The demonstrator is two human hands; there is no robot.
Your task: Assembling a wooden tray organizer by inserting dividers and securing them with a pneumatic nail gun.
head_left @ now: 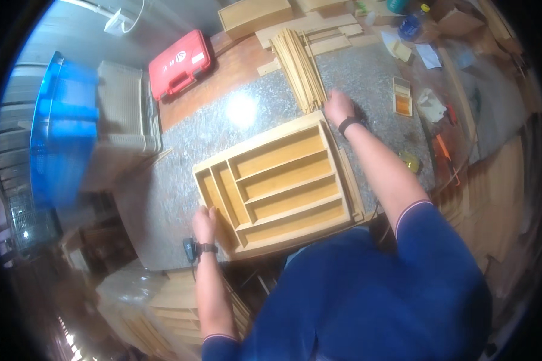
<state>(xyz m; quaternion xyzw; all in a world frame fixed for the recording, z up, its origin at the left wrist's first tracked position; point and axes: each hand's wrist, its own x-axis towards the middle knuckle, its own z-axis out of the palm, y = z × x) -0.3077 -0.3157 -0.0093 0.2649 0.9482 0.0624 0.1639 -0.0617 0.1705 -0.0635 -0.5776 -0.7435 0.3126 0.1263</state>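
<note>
A wooden compartment tray [286,127], like a cutlery organizer, lies on the grey speckled worktop in front of me. Thin dividers split it into several long slots. At its left side, my left hand [204,225] is closed on the side wall, with a dark band on the wrist. My right hand [339,107] is closed beside the tray's far right corner, right by the ends of a bundle of thin wooden strips [298,69]. What its fingers hold, if anything, is hidden. A few longer wooden strips [349,180] lie along the tray's right side.
A red plastic case [179,63] lies at the far left, near a blue bin [63,132]. Boards and a wooden box [255,17] stand at the back. On the right are a small box [402,96], a tape measure [410,161] and an orange-handled tool [443,146].
</note>
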